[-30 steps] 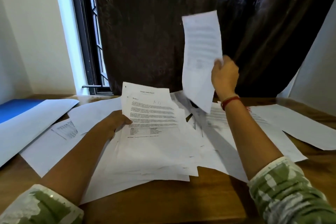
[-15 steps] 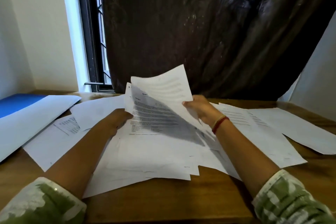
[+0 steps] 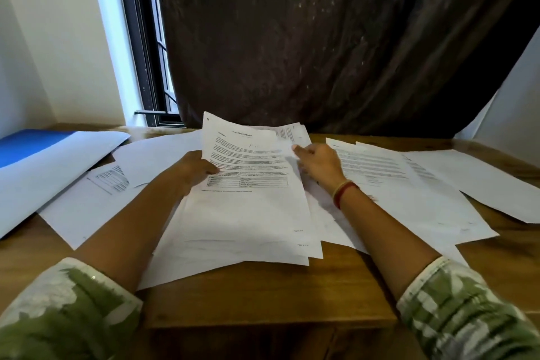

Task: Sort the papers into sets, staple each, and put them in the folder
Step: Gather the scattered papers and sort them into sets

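A stack of printed papers (image 3: 248,207) lies in the middle of the wooden table (image 3: 263,295), its top sheet showing text and a small table. My left hand (image 3: 194,170) grips the stack's left edge, thumb on top. At the stack's upper right edge, my right hand (image 3: 318,165) pinches a sheet tucked behind the top page. More loose sheets (image 3: 409,184) spread to the right, and others (image 3: 96,199) lie to the left. A blue folder (image 3: 26,146) sits at the far left, partly under a large white sheet (image 3: 49,172).
A dark curtain (image 3: 321,38) hangs behind the table, with a window frame (image 3: 143,53) to its left. The table's front edge (image 3: 263,324) runs close to me. I see no stapler.
My right hand brought the raised sheet down from mid-air and slid it behind the top page of the stack. My left hand stayed on the stack's left edge.
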Motion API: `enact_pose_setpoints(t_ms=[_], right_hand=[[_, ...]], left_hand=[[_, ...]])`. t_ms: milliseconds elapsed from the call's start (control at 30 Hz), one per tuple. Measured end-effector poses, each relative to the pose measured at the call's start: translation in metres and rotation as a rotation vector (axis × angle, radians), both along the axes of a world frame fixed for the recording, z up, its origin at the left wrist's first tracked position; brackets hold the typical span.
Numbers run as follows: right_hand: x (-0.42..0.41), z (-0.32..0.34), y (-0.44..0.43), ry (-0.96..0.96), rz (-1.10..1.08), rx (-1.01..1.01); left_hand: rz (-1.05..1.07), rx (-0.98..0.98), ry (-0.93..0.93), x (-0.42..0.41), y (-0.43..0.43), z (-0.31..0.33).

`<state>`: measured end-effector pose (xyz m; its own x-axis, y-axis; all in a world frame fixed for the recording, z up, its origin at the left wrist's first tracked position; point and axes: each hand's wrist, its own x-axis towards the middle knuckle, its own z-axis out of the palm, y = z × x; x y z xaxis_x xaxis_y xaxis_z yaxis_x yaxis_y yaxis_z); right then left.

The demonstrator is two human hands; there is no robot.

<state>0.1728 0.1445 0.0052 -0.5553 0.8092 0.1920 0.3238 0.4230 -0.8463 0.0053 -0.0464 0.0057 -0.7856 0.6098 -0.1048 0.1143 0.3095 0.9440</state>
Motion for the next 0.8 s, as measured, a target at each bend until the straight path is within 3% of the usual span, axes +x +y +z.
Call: enact_pose_setpoints(t_ms=[67,167,800], right_hand=[[0.016,0.006,0.018,-0.306,-0.248,0.308],[0.039,-0.001,0.038,-0.586,-0.325,0.375],[0.029,0.007,0.016,-0.755,-0.189,0.548]], left_hand=[[-0.003,-0.011,0.029,0.001,0.002,-0.001],[-0.007,-0.023,0.057,-0.001,0.004,-0.002],[-0.017,0.015,0.003,-0.012,0.005,-0.007]])
